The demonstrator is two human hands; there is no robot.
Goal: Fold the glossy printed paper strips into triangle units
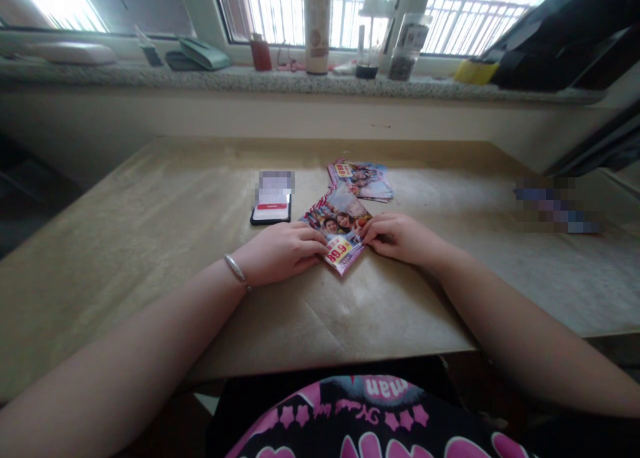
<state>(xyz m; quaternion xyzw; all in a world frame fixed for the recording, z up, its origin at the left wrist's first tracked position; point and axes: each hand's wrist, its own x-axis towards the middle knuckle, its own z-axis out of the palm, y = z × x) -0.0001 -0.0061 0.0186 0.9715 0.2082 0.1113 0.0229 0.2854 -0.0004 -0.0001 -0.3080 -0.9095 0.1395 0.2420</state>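
Note:
A colourful printed leaflet (340, 228), folded to a point toward me, lies on the brown paper-covered table (150, 245). My left hand (283, 251), with a silver bracelet on the wrist, rests curled against the leaflet's left edge, fingertips pressing on it. My right hand (400, 237) pinches the leaflet's right edge with its fingers together. Both hands hold the sheet flat on the table.
A small pile of similar leaflets (363, 180) lies just behind. A black phone (271, 211) sits to the left of the leaflet. A blurred object (555, 205) lies at the right. The window sill (300, 81) behind holds a tall bottle (317, 25), a red cup and jars.

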